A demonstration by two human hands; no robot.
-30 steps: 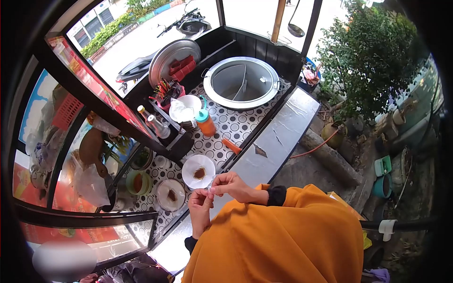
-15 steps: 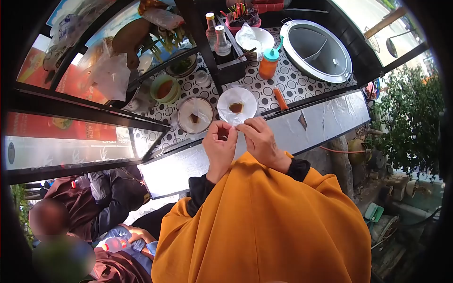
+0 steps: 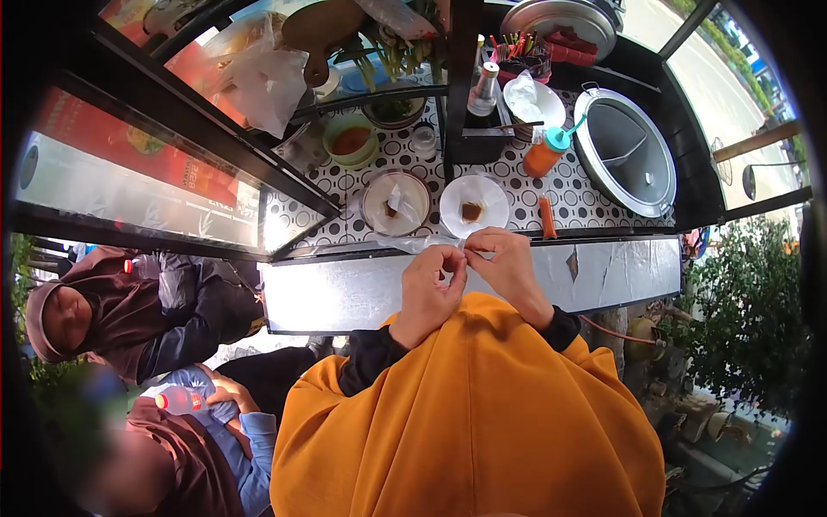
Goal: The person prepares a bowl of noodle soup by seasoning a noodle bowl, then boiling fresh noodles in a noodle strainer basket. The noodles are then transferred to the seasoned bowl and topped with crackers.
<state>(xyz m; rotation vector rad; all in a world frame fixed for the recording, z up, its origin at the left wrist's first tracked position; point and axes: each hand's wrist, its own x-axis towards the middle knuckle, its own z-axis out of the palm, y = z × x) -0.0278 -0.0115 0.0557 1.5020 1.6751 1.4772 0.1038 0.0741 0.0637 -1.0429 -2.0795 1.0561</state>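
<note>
My left hand [image 3: 433, 286] and my right hand [image 3: 506, 269] meet fingertip to fingertip over the counter's front edge, both pinched closed. A thin, clear plastic bag [image 3: 415, 245] runs from the fingertips toward the bowls; how much each hand grips is partly hidden. Just beyond my hands is a white bowl [image 3: 497, 196] with dark brown sauce [image 3: 471, 212] at its bottom. To its left stands a second bowl [image 3: 372, 205], lined with clear plastic and also holding a little dark sauce.
An orange squeeze bottle [image 3: 544, 157] with a teal cap and an orange tube-shaped packet [image 3: 547, 217] are at right. Behind them is a large round metal pot [image 3: 589, 164]. A green bowl [image 3: 355, 160] of reddish sauce sits behind glass. Two people [image 3: 185, 405] sit at lower left.
The camera view has shifted, so the cart and bowls appear farther right and slightly lower. My hands stay pinched together and sit a little farther from the white bowl.
</note>
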